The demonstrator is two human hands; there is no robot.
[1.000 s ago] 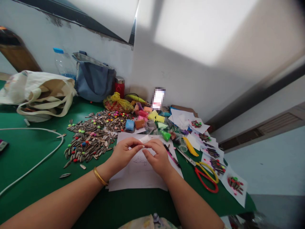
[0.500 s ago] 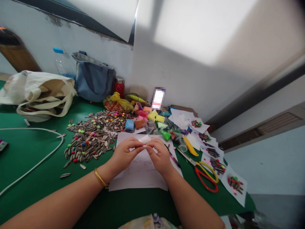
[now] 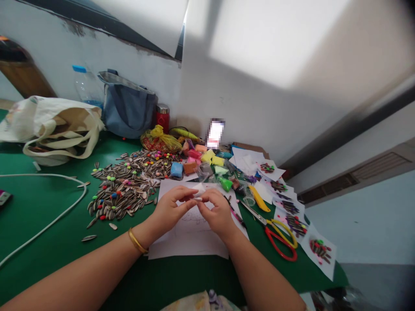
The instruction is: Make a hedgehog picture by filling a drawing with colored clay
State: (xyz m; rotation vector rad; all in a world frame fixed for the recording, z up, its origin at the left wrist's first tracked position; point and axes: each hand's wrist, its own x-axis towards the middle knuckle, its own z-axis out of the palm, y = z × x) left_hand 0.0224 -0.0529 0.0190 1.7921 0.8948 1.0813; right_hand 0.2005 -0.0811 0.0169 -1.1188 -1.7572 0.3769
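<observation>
Over a white sheet of paper (image 3: 162, 246) with a faint pencil drawing, my left hand (image 3: 169, 210) and my right hand (image 3: 218, 212) meet fingertip to fingertip. Between them is a small white piece of modelling clay (image 3: 198, 199), pinched by the thumbs and fingers of both hands. Just behind the fingers lies a white packet (image 3: 200, 188), partly hidden by them. A dark pen (image 3: 238, 216) rests on the sheet to the right of my right hand. Left of my left hand spreads a heap of striped sunflower seeds (image 3: 123, 194) mixed with coloured bits.
Packets of coloured clay (image 3: 189, 167) lie behind the sheet. Scissors (image 3: 280, 237) and a yellow cutter (image 3: 259, 199) are at the right, beside paper cards bearing seeds (image 3: 329, 268). Bags (image 3: 129, 108), a red flask (image 3: 162, 119) and a phone (image 3: 215, 134) stand at the back.
My fingers have shifted slightly around the white clay, and the left fingertips are a little further from the right ones. More of the white piece shows. Everything else stays in place.
</observation>
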